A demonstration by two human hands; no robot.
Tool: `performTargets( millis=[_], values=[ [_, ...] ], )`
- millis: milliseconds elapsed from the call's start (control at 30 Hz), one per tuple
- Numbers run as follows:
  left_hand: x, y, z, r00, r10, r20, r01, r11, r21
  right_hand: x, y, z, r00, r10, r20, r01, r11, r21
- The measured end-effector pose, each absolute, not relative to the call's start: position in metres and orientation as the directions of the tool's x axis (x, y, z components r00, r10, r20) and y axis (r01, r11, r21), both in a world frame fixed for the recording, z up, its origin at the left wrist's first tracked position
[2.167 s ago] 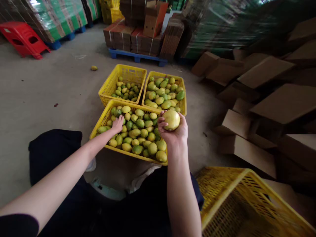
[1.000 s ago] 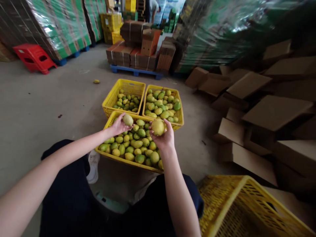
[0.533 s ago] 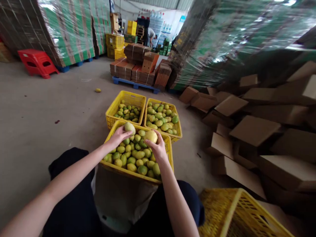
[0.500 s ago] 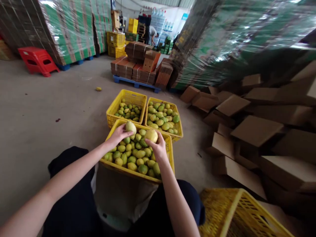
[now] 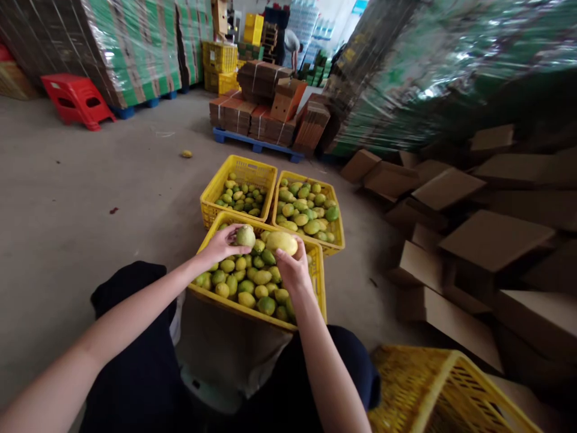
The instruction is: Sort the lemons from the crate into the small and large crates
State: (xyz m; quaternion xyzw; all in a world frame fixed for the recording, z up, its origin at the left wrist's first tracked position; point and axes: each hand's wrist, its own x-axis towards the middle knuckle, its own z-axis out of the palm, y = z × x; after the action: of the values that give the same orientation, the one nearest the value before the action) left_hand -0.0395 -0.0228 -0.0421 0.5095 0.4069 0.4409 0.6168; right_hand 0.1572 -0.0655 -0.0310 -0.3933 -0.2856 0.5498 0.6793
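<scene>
My left hand (image 5: 220, 247) is closed around a pale greenish-yellow lemon (image 5: 245, 235), one end of it facing up toward me. In my right hand (image 5: 295, 266) lies a larger pale yellow lemon (image 5: 280, 242), held on its side with the thumb in front. Both are above a yellow plastic crate (image 5: 321, 284) filled with green and yellow lemons (image 5: 246, 299), directly before my knees. Behind it stand two more yellow crates of lemons, one at the left (image 5: 208, 208) and one at the right (image 5: 339, 224).
An overturned-looking yellow crate (image 5: 406, 385) is by my right knee. Cardboard boxes (image 5: 496, 240) are heaped at the right. Bundled flat cartons (image 5: 252, 117) sit on a blue pallet (image 5: 256, 146). A red stool (image 5: 76, 99) and wrapped stacks stand farther off; a person (image 5: 293, 45) bends over behind.
The right-hand lemon has turned from end-on to lengthwise, and the left-hand lemon has been rotated slightly. My view has shifted a little, moving the scene rightward.
</scene>
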Motion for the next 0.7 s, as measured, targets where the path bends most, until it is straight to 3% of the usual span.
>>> performTargets(
  millis=[100, 267, 400, 500, 700],
  values=[
    [-0.032, -0.025, -0.046, 0.307, 0.949, -0.069, -0.12, 0.111, 0.987, 0.159, -0.065, -0.033, 0.203, 0.976, -0.084, -0.597, 0.056, -0.8],
    [-0.024, -0.028, -0.047, 0.331, 0.941, -0.07, -0.123, 0.116, 0.986, 0.158, -0.067, -0.035, 0.195, 0.971, -0.137, -0.571, -0.001, -0.821],
    [-0.025, -0.029, -0.042, 0.331, 0.944, -0.007, -0.088, 0.038, 0.995, 0.157, -0.07, -0.033, 0.214, 0.976, 0.03, -0.423, 0.121, -0.898],
    [-0.028, -0.03, -0.038, 0.342, 0.933, 0.112, -0.01, -0.116, 0.993, 0.156, -0.073, -0.034, 0.267, 0.947, 0.177, -0.258, 0.247, -0.934],
    [-0.032, -0.032, -0.038, 0.302, 0.894, 0.332, 0.114, -0.379, 0.918, 0.151, -0.08, -0.038, 0.25, 0.882, 0.399, 0.03, 0.404, -0.914]
  ],
)
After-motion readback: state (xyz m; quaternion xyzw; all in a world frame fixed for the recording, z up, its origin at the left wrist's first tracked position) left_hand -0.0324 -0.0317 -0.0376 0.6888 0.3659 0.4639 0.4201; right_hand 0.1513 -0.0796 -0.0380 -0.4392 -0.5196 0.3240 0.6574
